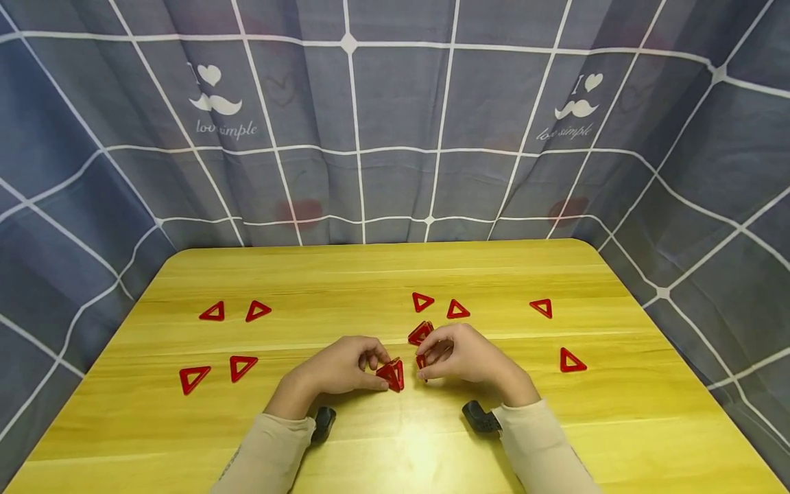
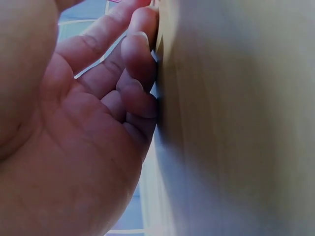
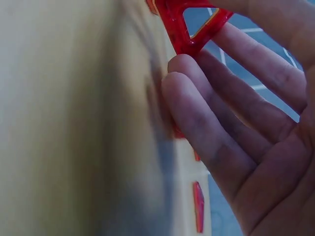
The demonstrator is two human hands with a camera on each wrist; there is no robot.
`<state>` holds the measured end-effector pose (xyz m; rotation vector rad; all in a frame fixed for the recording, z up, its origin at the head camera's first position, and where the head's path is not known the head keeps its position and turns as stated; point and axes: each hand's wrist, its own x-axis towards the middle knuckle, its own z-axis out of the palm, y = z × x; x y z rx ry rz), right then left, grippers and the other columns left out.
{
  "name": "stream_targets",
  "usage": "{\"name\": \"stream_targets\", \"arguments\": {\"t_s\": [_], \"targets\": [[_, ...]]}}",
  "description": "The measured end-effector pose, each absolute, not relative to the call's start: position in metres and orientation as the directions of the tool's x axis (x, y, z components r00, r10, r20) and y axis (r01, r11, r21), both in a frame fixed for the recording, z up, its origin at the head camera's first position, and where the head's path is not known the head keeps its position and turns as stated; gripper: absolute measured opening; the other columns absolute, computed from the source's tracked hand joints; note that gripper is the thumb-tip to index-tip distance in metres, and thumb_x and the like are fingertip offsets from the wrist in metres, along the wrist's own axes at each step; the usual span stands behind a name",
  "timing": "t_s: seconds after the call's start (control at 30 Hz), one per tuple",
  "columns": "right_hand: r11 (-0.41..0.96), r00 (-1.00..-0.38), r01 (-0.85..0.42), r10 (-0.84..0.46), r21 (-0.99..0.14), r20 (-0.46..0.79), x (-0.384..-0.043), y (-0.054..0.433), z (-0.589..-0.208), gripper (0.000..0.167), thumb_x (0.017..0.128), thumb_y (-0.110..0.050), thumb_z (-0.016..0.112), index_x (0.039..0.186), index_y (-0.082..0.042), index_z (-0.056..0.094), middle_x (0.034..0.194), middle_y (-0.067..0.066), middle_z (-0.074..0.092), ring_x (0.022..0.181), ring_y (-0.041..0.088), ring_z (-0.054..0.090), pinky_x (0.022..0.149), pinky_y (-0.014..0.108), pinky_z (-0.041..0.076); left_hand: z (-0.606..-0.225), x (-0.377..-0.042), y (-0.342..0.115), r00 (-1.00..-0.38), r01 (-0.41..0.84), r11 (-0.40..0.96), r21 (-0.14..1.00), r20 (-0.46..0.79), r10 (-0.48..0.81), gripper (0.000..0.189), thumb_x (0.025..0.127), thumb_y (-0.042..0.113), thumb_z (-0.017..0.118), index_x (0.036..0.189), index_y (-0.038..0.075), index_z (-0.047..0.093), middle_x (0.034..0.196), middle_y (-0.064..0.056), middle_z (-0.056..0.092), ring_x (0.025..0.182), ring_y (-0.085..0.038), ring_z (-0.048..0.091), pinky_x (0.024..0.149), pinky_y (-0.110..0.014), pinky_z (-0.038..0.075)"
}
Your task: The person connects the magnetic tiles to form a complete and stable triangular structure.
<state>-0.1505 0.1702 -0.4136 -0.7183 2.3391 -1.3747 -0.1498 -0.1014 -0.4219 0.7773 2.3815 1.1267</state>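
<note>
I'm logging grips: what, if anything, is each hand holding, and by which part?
The left hand holds a cluster of red triangles by its left side. The right hand pinches a red triangular frame; its exact grip point is partly hidden.

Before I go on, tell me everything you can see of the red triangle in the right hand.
The red triangle is a glossy, plastic-looking frame with an open centre and a blunt lower corner. The right hand pinches it on edge, so the head view shows only a narrow sliver, apart from the red cluster at the left hand. Whether it touches the table is unclear.
</note>
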Motion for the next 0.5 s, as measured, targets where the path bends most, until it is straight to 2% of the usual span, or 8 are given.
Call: {"name": "stream_targets", "arguments": {"t_s": [0.23,0.5], "targets": [[0.413,-0.801,-0.316,-0.598,-0.854,0.008,-0.148,0.154,-0.423,0.024,0.077,-0.015,0.090,0.097,-0.011,0.076,0.089,-0.002,0.071,0.080,0.015,0.068,0.073,0.030,0.057,-0.421,-0.149,-0.099,-0.774,0.341,0.546,0.765,-0.101,0.626,0.026,0.084,0.024,0.084,0.101,0.014,0.067,0.087,-0.002,0.058,0.075,-0.014,0.052,0.066,-0.030,0.045],[0.433,-0.805,-0.321,-0.593,-0.842,0.002,-0.147,0.144,-0.423,0.022,0.078,-0.016,0.089,0.096,-0.014,0.076,0.087,-0.005,0.071,0.078,0.013,0.069,0.072,0.029,0.057,-0.421,-0.150,-0.098,-0.777,0.367,0.558,0.744,-0.085,0.623,0.027,0.085,0.025,0.084,0.103,0.014,0.067,0.085,-0.001,0.058,0.074,-0.013,0.052,0.066,-0.030,0.044]]}}
